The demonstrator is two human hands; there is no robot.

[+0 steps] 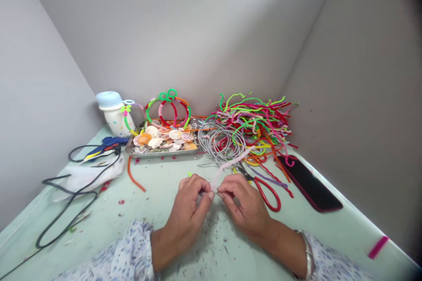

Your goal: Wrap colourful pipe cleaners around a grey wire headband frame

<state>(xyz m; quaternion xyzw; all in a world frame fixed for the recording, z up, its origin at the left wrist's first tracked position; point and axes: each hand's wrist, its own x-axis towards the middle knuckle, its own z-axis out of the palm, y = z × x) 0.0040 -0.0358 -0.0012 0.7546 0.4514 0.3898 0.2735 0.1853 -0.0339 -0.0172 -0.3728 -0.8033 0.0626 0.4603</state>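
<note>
A pale pink pipe cleaner (pixel 232 163) rises from between my hands and slants up to the right. My left hand (pixel 192 204) is closed, thumb and forefinger pinching its lower end. Close beside it, my right hand (pixel 243 204) is also closed in a pinch at the same end; the fingertips of both hands almost touch. What lies inside the fingers is mostly hidden. Just beyond my right hand rest red-handled scissors (pixel 268 194), partly covered by the hand. A coil of grey wire (pixel 221 142) lies behind the pipe cleaner's tip.
A metal tray (pixel 161 153) of seashells holds up pipe-cleaner hoops (pixel 174 112). Several colourful pipe cleaners (pixel 253 116) are heaped at the back right. A phone (pixel 311 184) lies at the right edge. Left are a white bottle (pixel 117 118), a plastic bag (pixel 89 175) and a black cable (pixel 70 204).
</note>
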